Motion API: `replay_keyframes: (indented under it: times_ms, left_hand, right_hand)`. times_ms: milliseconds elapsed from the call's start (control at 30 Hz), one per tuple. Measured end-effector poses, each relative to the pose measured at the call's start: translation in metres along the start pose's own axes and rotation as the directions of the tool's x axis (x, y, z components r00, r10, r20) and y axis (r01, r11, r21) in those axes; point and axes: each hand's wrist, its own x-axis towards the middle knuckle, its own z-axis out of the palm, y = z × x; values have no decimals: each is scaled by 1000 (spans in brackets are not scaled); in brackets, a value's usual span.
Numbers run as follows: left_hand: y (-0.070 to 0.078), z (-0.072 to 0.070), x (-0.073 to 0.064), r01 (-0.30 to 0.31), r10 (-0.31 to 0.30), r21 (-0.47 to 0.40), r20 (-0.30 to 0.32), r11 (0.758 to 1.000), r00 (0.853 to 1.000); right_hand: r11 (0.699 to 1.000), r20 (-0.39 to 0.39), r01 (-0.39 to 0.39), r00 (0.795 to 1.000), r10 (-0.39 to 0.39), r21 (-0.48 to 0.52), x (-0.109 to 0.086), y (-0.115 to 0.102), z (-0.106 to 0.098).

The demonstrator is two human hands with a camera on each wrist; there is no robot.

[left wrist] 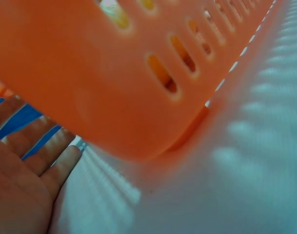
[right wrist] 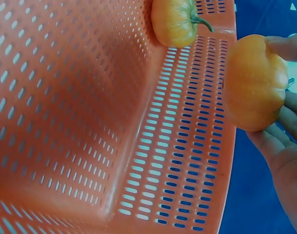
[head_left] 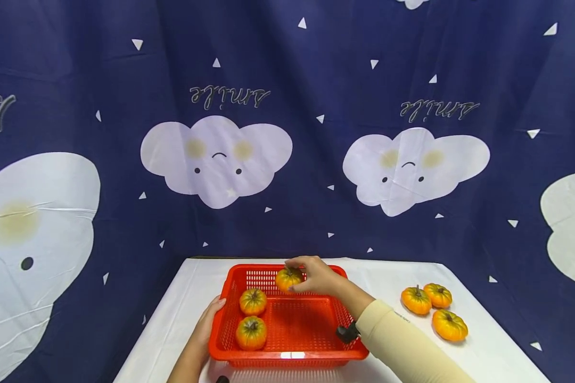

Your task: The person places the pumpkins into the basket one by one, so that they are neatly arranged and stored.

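Observation:
In the head view my right hand (head_left: 316, 275) holds a small orange pumpkin (head_left: 287, 279) over the far part of a red plastic basket (head_left: 292, 355). The right wrist view shows the thumb and fingers (right wrist: 285, 48) around this pumpkin (right wrist: 255, 83), with its stem toward the palm. Two more pumpkins, one farther (head_left: 253, 302) and one nearer (head_left: 251, 333), sit inside along the basket's left side. My left hand (head_left: 205, 325) is at the basket's left rim. Its fingers (left wrist: 36, 141) look extended and slightly spread beside the basket wall in the left wrist view.
Three pumpkins lie grouped at the right of the white-covered table (head_left: 172, 314): one at the left (head_left: 416, 300), one behind (head_left: 438, 296) and one in front (head_left: 449, 325). A dark blue curtain (head_left: 316, 223) with clouds hangs behind the table.

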Motion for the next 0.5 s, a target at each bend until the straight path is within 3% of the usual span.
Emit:
replay_keyframes:
  times_ms: [200, 500]
  left_hand:
    - [-2, -3, -4, 44, -44, -6, 16, 999, 999]
    - [0, -1, -5, 35, -35, -40, 21, 999, 999]
  right_hand:
    - [1000, -3, 10, 1000, -9, 13, -1, -1, 7]
    - [999, 7, 45, 999, -45, -18, 2, 4, 15]
